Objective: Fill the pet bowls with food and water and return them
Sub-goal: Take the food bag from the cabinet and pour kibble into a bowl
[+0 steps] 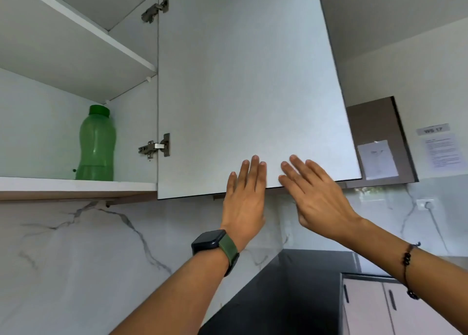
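Landmark: cabinet door (240, 81), swung open. Left hand (244, 198) and right hand (316, 195) both lay flat on its lower edge, fingers straight, gripping nothing, probably to swing it. Green bottle (96, 144) stood upright left of the door, on the shelf. Pet bowls not in view.

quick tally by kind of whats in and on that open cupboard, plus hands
green bottle: 1
door hinges: 2
cupboard door: 1
hands, left hand and right hand, flat on the door: 2
total: 6
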`<state>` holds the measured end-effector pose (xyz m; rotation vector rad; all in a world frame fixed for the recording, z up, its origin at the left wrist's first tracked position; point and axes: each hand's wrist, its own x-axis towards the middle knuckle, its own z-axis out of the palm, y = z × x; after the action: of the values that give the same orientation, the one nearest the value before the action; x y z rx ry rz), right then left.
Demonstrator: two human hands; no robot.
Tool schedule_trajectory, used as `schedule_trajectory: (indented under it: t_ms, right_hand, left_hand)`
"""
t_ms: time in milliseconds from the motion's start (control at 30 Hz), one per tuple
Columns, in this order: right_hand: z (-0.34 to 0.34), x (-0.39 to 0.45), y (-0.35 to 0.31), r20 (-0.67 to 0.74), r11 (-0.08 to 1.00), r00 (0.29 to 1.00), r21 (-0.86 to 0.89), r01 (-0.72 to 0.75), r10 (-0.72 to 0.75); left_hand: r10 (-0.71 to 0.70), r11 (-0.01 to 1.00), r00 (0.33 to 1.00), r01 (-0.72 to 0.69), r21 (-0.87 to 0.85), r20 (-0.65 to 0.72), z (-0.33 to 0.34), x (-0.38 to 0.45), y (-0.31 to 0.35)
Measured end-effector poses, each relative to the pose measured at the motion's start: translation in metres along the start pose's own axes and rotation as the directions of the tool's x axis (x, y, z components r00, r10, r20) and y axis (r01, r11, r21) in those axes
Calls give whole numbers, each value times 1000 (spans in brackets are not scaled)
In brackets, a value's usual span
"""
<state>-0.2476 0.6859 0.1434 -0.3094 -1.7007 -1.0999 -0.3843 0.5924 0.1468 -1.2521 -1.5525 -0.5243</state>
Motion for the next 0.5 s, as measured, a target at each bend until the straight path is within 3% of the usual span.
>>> schedule_trajectory:
  t_ms: [167,500]
  right_hand:
    - [8,48,-71,3,952,997,298,68,-72]
    - [-17,176,-235,-128,829,990,545,127,-67]
  left_hand:
    - [-178,978,971,157,136,160,-35,-35,-72]
    - [-387,823,920,314,474,62,-172,-107,-218]
